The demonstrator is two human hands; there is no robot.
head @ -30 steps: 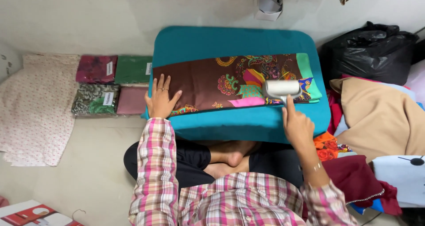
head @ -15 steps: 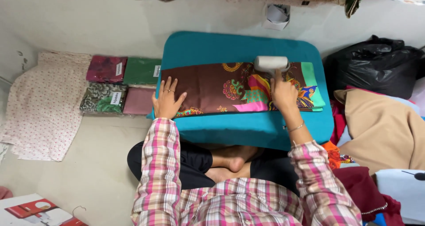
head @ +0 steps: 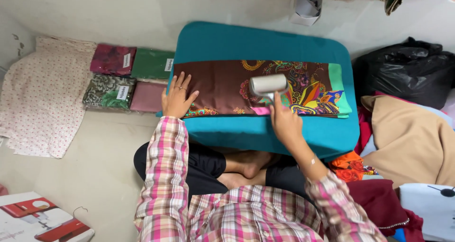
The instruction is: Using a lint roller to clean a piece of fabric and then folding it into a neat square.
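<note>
A folded brown cloth with bright paisley print (head: 222,83) lies across a teal padded board (head: 265,40). My left hand (head: 177,97) lies flat on the cloth's left end, fingers spread. My right hand (head: 284,121) grips the handle of a white steamer-like iron (head: 268,85), whose head rests on the middle of the cloth. My crossed legs show under the board's near edge.
Several packaged folded fabrics (head: 127,76) lie on the floor left of the board, beside a pale floral cloth (head: 42,95). A black plastic bag (head: 407,71), a tan cloth (head: 407,138) and more clothes pile up on the right. A red-and-white box (head: 40,218) sits bottom left.
The iron in my right hand has slid leftward along the cloth, from the right end to the middle. My left hand stays pressed on the left end.
</note>
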